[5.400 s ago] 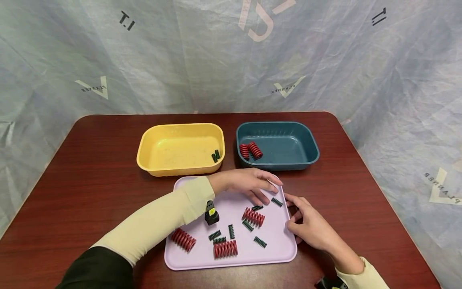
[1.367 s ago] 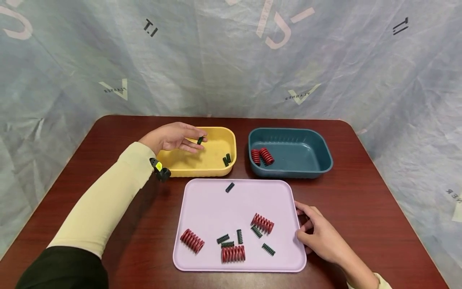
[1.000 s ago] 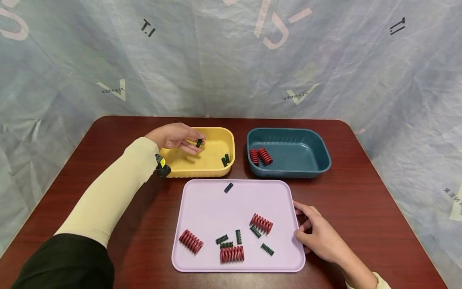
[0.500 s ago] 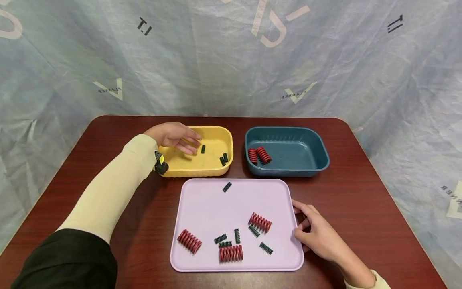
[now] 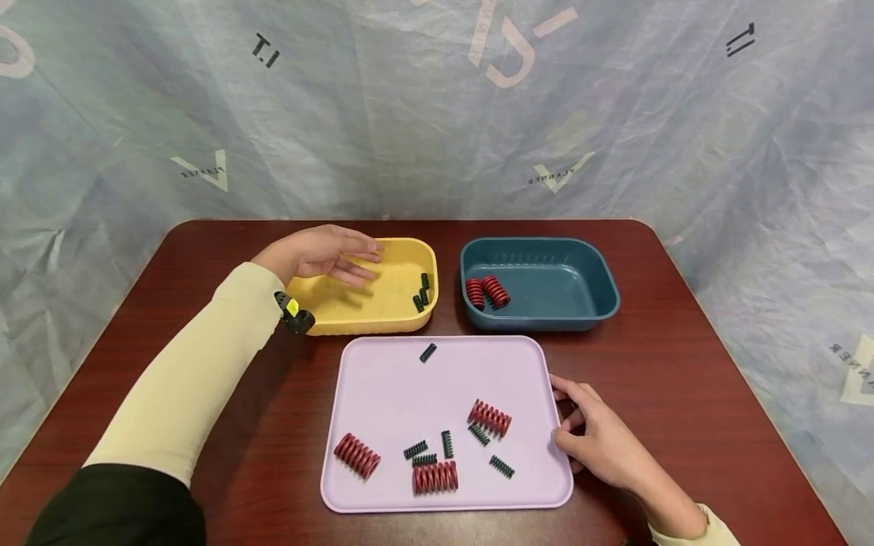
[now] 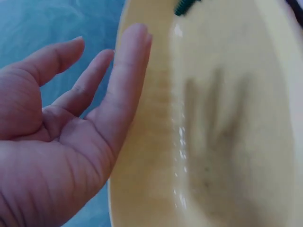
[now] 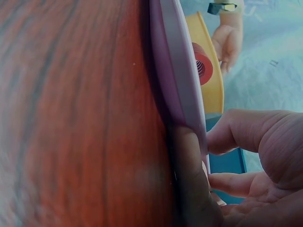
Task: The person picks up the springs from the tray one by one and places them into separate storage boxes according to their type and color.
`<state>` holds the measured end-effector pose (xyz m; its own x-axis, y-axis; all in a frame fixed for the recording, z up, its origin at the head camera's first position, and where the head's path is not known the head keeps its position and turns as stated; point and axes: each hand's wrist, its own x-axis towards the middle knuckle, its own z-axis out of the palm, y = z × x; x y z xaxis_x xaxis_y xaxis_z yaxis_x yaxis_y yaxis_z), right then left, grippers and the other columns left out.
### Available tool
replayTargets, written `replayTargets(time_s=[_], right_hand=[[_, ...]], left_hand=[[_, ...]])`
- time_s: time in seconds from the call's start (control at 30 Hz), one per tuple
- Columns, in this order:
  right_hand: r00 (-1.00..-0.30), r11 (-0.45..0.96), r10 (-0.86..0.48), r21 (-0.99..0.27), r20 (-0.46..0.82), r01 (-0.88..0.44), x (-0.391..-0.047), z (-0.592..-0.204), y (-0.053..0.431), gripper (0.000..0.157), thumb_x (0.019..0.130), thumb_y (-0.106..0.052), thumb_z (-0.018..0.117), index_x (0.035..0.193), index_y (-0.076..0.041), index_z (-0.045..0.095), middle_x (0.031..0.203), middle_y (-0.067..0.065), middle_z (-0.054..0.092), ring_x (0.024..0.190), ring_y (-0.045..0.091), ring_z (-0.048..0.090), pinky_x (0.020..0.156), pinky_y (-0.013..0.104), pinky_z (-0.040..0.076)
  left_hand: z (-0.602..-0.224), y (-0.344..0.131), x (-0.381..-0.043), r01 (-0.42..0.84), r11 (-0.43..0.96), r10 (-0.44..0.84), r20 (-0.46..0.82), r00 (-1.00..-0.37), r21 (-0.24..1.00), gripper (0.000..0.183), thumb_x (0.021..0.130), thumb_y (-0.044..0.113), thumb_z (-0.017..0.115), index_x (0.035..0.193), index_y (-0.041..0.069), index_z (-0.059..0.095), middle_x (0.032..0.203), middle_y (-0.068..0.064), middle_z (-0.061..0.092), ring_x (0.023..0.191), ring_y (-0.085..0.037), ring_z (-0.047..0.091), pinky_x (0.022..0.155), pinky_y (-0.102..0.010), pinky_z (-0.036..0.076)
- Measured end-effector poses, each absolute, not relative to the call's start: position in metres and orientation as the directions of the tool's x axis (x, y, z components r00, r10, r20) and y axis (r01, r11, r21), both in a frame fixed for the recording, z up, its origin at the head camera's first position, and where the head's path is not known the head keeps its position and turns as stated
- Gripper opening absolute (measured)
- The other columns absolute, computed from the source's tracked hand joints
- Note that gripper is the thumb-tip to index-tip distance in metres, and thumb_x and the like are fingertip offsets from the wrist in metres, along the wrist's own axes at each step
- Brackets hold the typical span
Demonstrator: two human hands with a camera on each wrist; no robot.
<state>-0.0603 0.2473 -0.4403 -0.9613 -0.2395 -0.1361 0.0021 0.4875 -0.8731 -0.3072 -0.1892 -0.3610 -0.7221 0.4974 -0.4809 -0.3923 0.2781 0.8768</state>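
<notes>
My left hand [image 5: 321, 254] hovers over the left part of a yellow bin [image 5: 372, 326], fingers spread and nothing in them. In the left wrist view its palm and fingers [image 6: 125, 80] are bare beside the bin wall. Three small green springs [image 5: 424, 296] lie against the bin's right wall. My right hand [image 5: 604, 444] grips the right rim of a pale purple tray [image 5: 389, 402]; the right wrist view has the thumb [image 7: 232, 132] at the rim's top and a finger along its outer side. On the tray lie three large red springs [image 5: 435, 478] and several small green springs [image 5: 501, 466].
Right of the yellow bin stands a dark teal bin [image 5: 563, 296] with two red springs [image 5: 495, 291] at its left end and a green one [image 5: 488, 302] partly hidden. A lone green spring [image 5: 428, 353] lies near the tray's far edge. A plastic sheet [image 5: 382, 114] hangs behind the table.
My left hand has let go of a green spring into the yellow bin, and it has rolled right to the other two. The hand has since shifted slightly left. My right hand stays on the tray.
</notes>
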Motion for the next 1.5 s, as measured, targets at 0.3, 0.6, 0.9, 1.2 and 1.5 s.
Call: replayTargets(time_s=[0.3, 0.6, 0.9, 1.2, 1.5], right_hand=[[-0.961, 0.478, -0.24, -0.878, -0.134, 0.003, -0.061, -0.439, 0.246, 0.077, 0.079, 0.015, 0.063, 0.152, 0.001, 0.042, 0.129, 0.019, 0.047, 0.082, 0.02, 0.058, 0.041, 0.035, 0.056], [-0.96, 0.478, -0.243, -0.878, -0.138, 0.005, -0.061, -0.439, 0.247, 0.077, 0.08, 0.014, 0.064, 0.152, 0.002, 0.042, 0.128, 0.02, 0.047, 0.081, 0.02, 0.058, 0.041, 0.035, 0.056], [-0.959, 0.48, -0.243, -0.877, -0.144, 0.01, -0.062, -0.438, 0.247, 0.077, 0.08, 0.014, 0.063, 0.152, 0.001, 0.042, 0.129, 0.02, 0.047, 0.082, 0.021, 0.058, 0.041, 0.035, 0.056], [-0.96, 0.481, -0.243, -0.877, -0.14, 0.006, -0.062, -0.438, 0.247, 0.076, 0.08, 0.013, 0.064, 0.152, 0.001, 0.042, 0.128, 0.019, 0.047, 0.083, 0.021, 0.057, 0.041, 0.035, 0.056], [-0.961, 0.483, -0.243, -0.876, -0.135, 0.0, -0.062, -0.438, 0.247, 0.075, 0.08, 0.013, 0.063, 0.152, 0.001, 0.043, 0.127, 0.02, 0.047, 0.082, 0.021, 0.058, 0.041, 0.035, 0.056]], left_hand=[[-0.345, -0.185, -0.273, -0.283, 0.176, 0.502, -0.333, -0.798, 0.943, 0.039, 0.106, 0.015, 0.061, 0.143, 0.003, 0.057, 0.145, -0.017, 0.055, 0.118, -0.038, 0.066, 0.091, -0.049, 0.059], [-0.35, -0.168, -0.227, -0.213, 0.137, 0.604, -0.252, -0.756, 0.967, 0.044, 0.108, 0.015, 0.056, 0.148, -0.001, 0.05, 0.146, -0.019, 0.054, 0.114, -0.038, 0.066, 0.085, -0.047, 0.062], [-0.356, -0.151, -0.197, -0.189, 0.121, 0.688, -0.22, -0.691, 0.974, 0.045, 0.106, 0.015, 0.058, 0.148, 0.0, 0.05, 0.149, -0.019, 0.052, 0.12, -0.044, 0.062, 0.086, -0.049, 0.061], [-0.369, -0.139, -0.185, -0.215, 0.109, 0.755, -0.221, -0.617, 0.971, 0.051, 0.106, 0.015, 0.059, 0.152, 0.0, 0.045, 0.154, -0.012, 0.048, 0.127, -0.052, 0.054, 0.09, -0.053, 0.059], [-0.392, -0.127, -0.173, -0.233, 0.158, 0.789, -0.264, -0.555, 0.96, 0.06, 0.103, 0.012, 0.063, 0.157, 0.004, 0.039, 0.163, -0.019, 0.032, 0.124, -0.049, 0.057, 0.094, -0.055, 0.057]])
